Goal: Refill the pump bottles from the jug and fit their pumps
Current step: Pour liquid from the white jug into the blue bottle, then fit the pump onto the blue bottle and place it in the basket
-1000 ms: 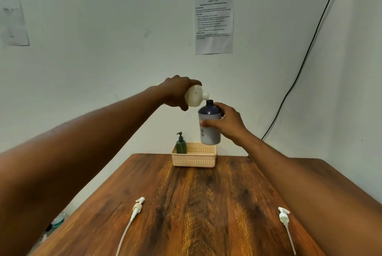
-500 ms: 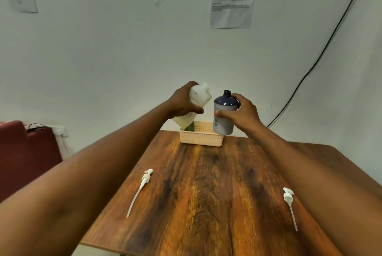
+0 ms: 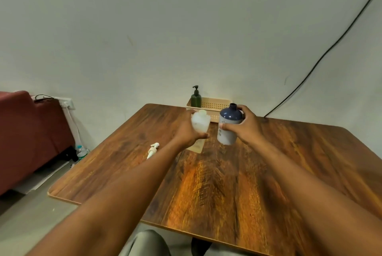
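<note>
L hand (image 3: 189, 131) is gripping the white jug (image 3: 199, 124), fingers wrapped tight round its body, jug sitting roughly upright w/ its neck up, low over the worktop (image 3: 227, 183); can't tell if its base is touching the wood. R hand (image 3: 247, 126) is clamping the blue-topped pump bottle (image 3: 228, 126), thumb in front, fingers behind, bottle tilting slightly w/ neck open and no pump on it. Bottle is being held just above the worktop, just beside the jug, the two apart.

One loose white pump (image 3: 152, 149) is lying on the worktop to the left, its tube partly hidden behind the L forearm. At the far edge a cream basket (image 3: 215, 106) is sitting against the wall, w/ a green pump bottle (image 3: 196, 98) standing upright in its left end, pump fitted.

A black cable (image 3: 322, 57) is running down the wall on the right; a red seat (image 3: 24, 131) is showing at far left.
</note>
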